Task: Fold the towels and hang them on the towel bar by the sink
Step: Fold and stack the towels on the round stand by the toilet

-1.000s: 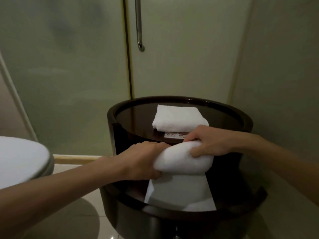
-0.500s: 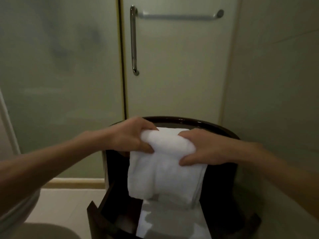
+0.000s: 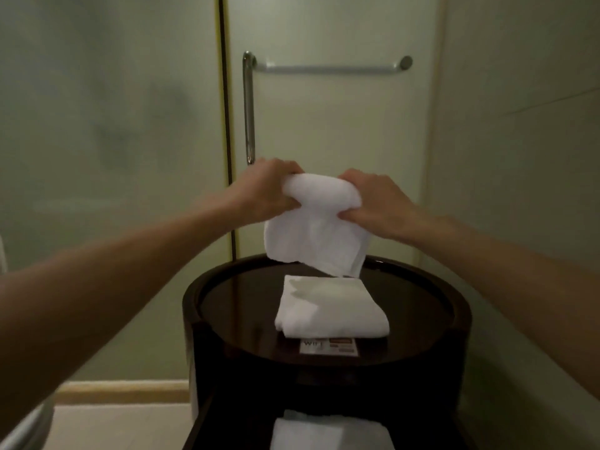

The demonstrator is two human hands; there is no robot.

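(1) left hand: just left of centre, fingers curled over the top and thumb underneath, gripping the left end of the held towel; bare forearm enters from the lower left corner. (2) right hand: just right of centre, fingers curled over the top and thumb tucked below, gripping the right end of the same towel; bare forearm enters from the lower right. (3) held towel: white, centre of the frame, raised above the round table; upper edge bunched into a thick roll between the two hands, the rest hanging in loose folds; its lowest corner hangs close over the folded towel, contact cannot be told. (4) folded towel: white, lying flat on the table top, lower centre, near edge resting on a card. (5) card: small, flat, printed "WiFi", partly under that towel. (6) round table: dark, glossy, raised rim, lower centre, with an open shelf below. (7) shelf towel: white, on the lower shelf, cut off by the bottom edge. (8) towel bar: horizontal metal bar on the frosted glass door, upper centre, well above the hands. (9) door handle: upright metal bar meeting the towel bar's left end. (10) glass panel: frosted, left half of the frame. (11) wall: pale, right side. (12) floor: pale tile, lower left.
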